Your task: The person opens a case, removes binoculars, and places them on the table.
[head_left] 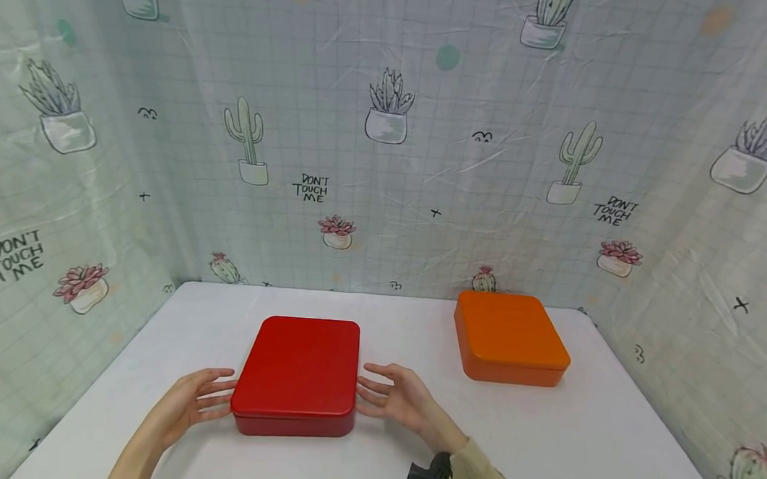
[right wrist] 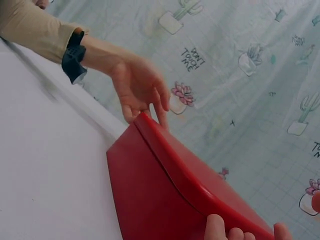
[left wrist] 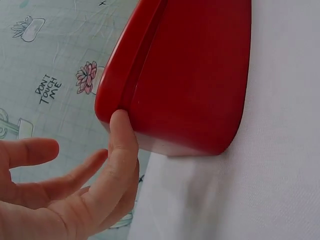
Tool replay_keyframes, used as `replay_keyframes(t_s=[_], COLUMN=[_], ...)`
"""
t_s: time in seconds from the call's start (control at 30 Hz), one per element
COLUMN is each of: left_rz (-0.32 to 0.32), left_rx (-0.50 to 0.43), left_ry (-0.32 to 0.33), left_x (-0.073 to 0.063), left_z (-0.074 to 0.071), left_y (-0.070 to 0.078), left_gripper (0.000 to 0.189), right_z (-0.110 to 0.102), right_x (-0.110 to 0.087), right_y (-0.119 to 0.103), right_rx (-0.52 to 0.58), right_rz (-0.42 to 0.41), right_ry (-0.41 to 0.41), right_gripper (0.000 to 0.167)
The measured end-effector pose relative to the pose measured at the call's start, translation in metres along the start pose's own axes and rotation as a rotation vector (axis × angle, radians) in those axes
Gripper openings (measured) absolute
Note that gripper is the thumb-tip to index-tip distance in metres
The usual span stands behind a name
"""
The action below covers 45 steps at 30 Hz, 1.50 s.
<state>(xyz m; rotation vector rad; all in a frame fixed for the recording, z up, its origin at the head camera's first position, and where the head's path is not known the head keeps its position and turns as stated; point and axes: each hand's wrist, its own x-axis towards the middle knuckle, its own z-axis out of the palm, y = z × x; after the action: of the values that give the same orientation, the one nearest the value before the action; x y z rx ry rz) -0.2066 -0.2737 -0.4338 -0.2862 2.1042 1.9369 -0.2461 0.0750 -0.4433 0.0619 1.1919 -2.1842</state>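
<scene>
A red square box [head_left: 301,369] with rounded corners, probably a lidded tin, stands on the white table between my two hands; a seam runs round its side below the top. At its left side is my left hand [head_left: 186,406], fingers loosely extended. In the left wrist view one fingertip of that left hand [left wrist: 95,190] rests against the box side at the seam, near a corner. My right hand [head_left: 401,399] stands along the opposite side, fingers spread and slightly bent, fingertips right at the box wall. Fingertips [right wrist: 215,227] overlap the box's edge in the right wrist view.
An orange box [head_left: 512,329] of similar shape stands farther back on the right of the white table [head_left: 412,320]. Behind and on both sides hangs a curtain [head_left: 426,169] printed with cacti. A black wrist strap [head_left: 430,475] sits at my right sleeve [head_left: 484,476].
</scene>
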Motion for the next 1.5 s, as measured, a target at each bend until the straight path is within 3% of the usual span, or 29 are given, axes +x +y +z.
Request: replay_keyframes(t_s=[0.3,0.63,0.97,1.1,1.37,1.5], left_rz=[0.034,0.037,0.025,0.025,0.077,0.081], left_rx=[-0.057,0.023,0.088,0.117,0.209,0.201], left_ry=[-0.103,-0.184,-0.184,-0.210,-0.207,-0.224], left_x=[-0.0033,-0.0010,-0.0009,-0.0003,0.0041,0.0060], left_z=[-0.0039,-0.0042,-0.0030,-0.0043,-0.0040,-0.0045], left_y=[-0.0019,-0.0045,-0.0036,-0.0038,-0.0052,-0.0047], left_gripper=[0.057,0.052,0.058,0.060,0.054,0.051], right_z=[0.0035,0.0072,0.0080,0.0077,0.0074,0.0085], right_x=[-0.0036,-0.0044,-0.0027,-0.0035,-0.0007,-0.0010], right_y=[0.0015,0.0017,0.0007,0.0000,-0.0030,-0.0026], right_rx=[-0.022,-0.054,-0.113,-0.181,-0.455,-0.503], right_rz=[0.003,0.017,0.044,0.045,0.029,0.028], right_ry=[0.004,0.021,0.035,0.054,0.114,0.141], right_gripper=[0.055,0.052,0.043,0.038,0.034,0.033])
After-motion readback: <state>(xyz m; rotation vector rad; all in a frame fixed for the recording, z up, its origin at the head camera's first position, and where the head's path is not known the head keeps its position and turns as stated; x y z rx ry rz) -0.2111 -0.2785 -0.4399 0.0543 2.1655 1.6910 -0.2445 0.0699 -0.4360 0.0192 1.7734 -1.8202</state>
